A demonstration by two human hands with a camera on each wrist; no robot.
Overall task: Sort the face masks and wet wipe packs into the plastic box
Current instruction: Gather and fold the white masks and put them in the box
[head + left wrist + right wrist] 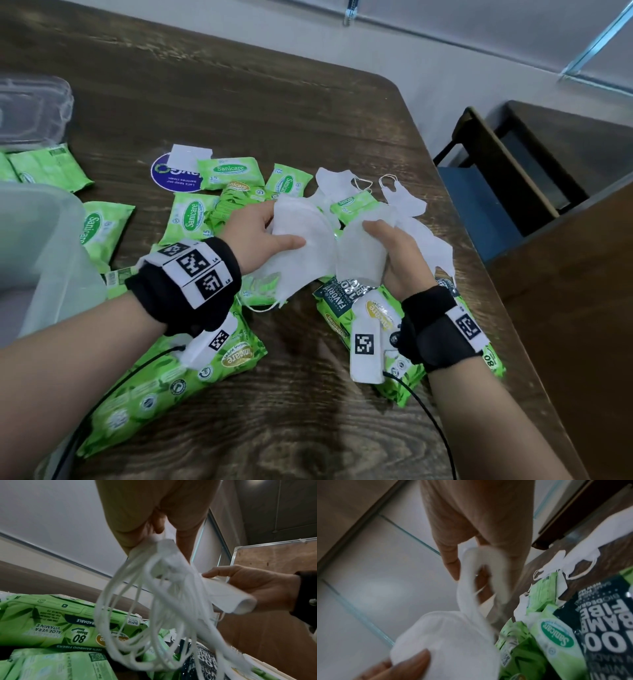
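Above the middle of the table, my left hand grips a stack of white face masks. Their ear loops hang down in the left wrist view. Right beside it, my right hand holds one folded white mask, curled between thumb and fingers. More loose masks lie just beyond both hands. Green wet wipe packs, small and large, are scattered under and around my arms. The translucent plastic box stands at the left.
A clear lid lies at the far left of the wooden table. A round blue sticker sits by the small packs. The table's right edge runs close to my right hand; a chair with a blue seat stands beyond it.
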